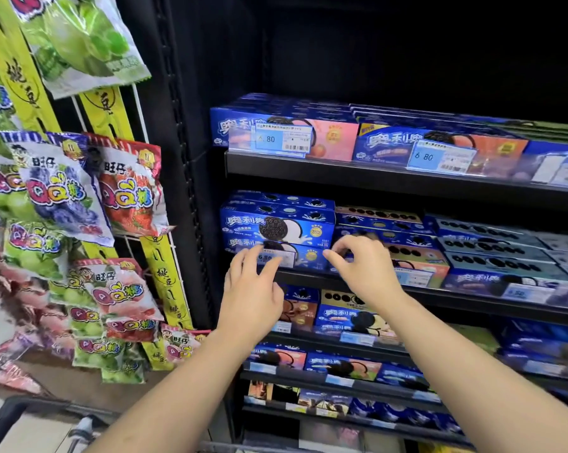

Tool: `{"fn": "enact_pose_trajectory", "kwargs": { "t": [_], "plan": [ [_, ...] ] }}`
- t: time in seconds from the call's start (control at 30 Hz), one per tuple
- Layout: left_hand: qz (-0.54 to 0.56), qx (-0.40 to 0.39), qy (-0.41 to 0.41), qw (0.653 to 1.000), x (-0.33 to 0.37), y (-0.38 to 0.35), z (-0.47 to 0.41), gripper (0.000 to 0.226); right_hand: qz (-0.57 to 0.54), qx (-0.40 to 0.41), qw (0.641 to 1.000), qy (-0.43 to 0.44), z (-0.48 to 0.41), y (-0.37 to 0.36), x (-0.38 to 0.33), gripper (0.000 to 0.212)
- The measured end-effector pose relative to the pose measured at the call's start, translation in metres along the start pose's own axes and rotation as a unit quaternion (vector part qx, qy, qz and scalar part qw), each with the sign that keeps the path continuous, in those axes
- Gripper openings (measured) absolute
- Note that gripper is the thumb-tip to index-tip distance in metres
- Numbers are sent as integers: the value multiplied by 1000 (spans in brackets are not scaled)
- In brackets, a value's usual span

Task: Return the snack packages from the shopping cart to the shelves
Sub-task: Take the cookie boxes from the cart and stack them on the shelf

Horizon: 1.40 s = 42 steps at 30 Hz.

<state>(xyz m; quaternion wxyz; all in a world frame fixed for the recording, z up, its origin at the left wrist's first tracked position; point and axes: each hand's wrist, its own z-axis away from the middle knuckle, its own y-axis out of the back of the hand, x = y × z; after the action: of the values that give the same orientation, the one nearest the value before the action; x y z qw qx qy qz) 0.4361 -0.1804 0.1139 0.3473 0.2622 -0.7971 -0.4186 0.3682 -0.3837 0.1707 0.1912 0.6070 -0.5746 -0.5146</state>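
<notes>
Two stacked blue cookie boxes (277,228) sit at the left end of the middle shelf (308,276). My left hand (253,289) reaches toward the lower box's front with fingers spread and holds nothing. Just to the right, my right hand (362,269) hovers at the shelf edge with fingers loosely curled, empty as well. Both hands are at the stack's front; whether they touch it I cannot tell. The shopping cart's dark handle (11,416) shows at the bottom left.
More blue cookie boxes fill the upper shelf (374,171) and the lower shelves (341,377). Gummy candy bags (79,197) hang on a rack at the left, close to my left arm. A black upright post (191,158) separates rack and shelves.
</notes>
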Motion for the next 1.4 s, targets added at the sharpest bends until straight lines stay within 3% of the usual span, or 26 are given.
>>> {"fn": "enact_pose_trajectory", "kwargs": {
  "t": [0.23, 0.4, 0.5, 0.57, 0.67, 0.77, 0.83, 0.9, 1.07, 1.13, 1.27, 1.3, 1.4],
  "plan": [
    [69, 31, -42, 996, -6, -17, 80, 34, -37, -8, 994, 101, 82, -39, -10, 17],
    [73, -58, -39, 995, -22, -49, 191, 24, -103, -124, 979, 124, 185, -99, 3, 19],
    [67, -171, 2, 983, -43, -80, 272, 24, -138, -243, 958, 68, 265, -154, 22, 18],
    [66, -245, 50, 966, -56, -101, 319, 20, -171, -334, 927, 17, 317, -185, 35, 24],
    [41, -370, 117, 921, -71, -130, 371, 23, -175, -491, 851, -66, 376, -224, 49, 31],
    [-29, -502, 160, 849, -89, -152, 413, 61, -178, -583, 776, -163, 414, -266, 58, 69],
    [-60, -563, 162, 809, -99, -160, 437, 92, -165, -607, 754, -189, 431, -289, 58, 78],
    [-64, -580, 163, 795, -104, -164, 456, 107, -136, -630, 737, -202, 448, -308, 62, 72],
    [-50, -552, 172, 814, -106, -172, 468, 113, -124, -610, 759, -191, 466, -315, 63, 82],
    [-41, -554, 179, 812, -107, -174, 471, 113, -162, -592, 763, -204, 468, -305, 57, 77],
    [-39, -554, 181, 812, -108, -175, 473, 113, -301, -571, 694, -318, 480, -293, 43, 54],
    [-39, -554, 180, 812, -108, -174, 473, 113, -317, -567, 679, -343, 487, -292, 42, 62],
    [-37, -550, 179, 815, -110, -176, 473, 115, -318, -577, 662, -357, 510, -288, 39, 110]
  ]
}}
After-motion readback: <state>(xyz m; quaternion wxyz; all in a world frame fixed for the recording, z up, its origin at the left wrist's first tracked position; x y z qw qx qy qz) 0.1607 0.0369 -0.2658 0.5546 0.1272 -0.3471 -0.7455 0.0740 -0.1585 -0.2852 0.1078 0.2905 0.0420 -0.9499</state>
